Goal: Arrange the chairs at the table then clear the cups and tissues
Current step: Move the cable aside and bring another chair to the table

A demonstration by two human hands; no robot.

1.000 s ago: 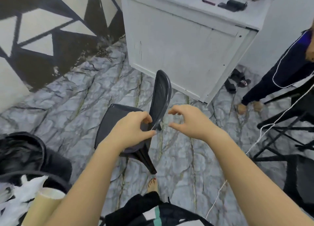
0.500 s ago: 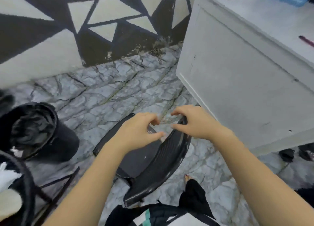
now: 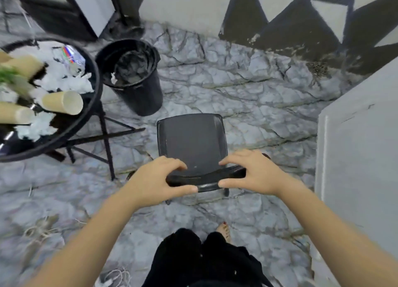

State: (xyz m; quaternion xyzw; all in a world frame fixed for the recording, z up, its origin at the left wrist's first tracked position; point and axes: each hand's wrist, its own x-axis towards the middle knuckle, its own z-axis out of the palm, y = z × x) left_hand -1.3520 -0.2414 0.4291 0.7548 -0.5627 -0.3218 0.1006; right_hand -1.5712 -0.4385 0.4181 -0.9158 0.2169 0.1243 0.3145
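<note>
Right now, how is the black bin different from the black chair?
The bin is round and deep, open at the top with a dark liner inside; the chair has a flat, squarish seat. Nobody touches the bin, while the left hand and right hand grip the chair's backrest. The bin stands right beside the round table; the chair stands further out. Both are black and stand on the marble-patterned floor.

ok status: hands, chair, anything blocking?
Left hand and right hand both grip the black chair backrest. Chair upright, right of round table. Black bin stands beyond the seat, beside the table.
</note>
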